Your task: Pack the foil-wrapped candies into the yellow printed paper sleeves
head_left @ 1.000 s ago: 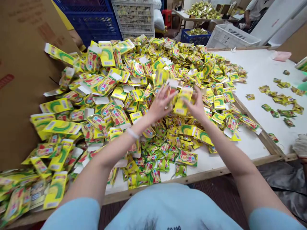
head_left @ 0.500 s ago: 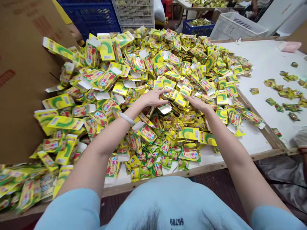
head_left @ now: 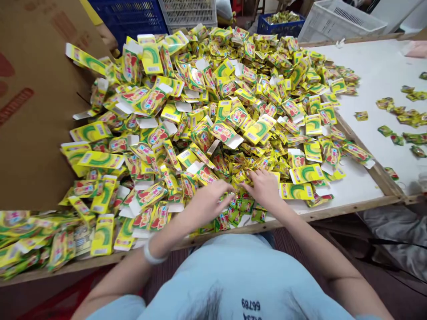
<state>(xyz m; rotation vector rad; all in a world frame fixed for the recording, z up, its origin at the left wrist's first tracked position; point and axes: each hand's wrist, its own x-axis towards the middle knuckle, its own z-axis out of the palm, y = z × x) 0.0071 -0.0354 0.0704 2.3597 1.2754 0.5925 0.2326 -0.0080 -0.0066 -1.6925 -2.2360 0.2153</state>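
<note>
both grips are loose: the left hand (head_left: 208,202) is laid flat with its fingers spread over the small green and yellow foil sachets (head_left: 238,209) at the near edge of the white wooden-framed table (head_left: 353,191), and the right hand (head_left: 265,186) is cupped just beside it on the same sachets; whether a sachet is pinched under either palm cannot be told. the sachets are judged light, crinkly and somewhat slippery, best gathered in a scoop or pinched at a sealed edge. they lie jumbled, with no common direction. behind them the flat yellow printed cardboard cartons (head_left: 260,129) are heaped, judged stiff but thin and easily creased, best taken by a long edge; their long axes point every way, white flaps showing. a brown corrugated cardboard sheet (head_left: 30,133) stands at the left, and a white plastic crate (head_left: 336,20) is seen farthest off.
</note>
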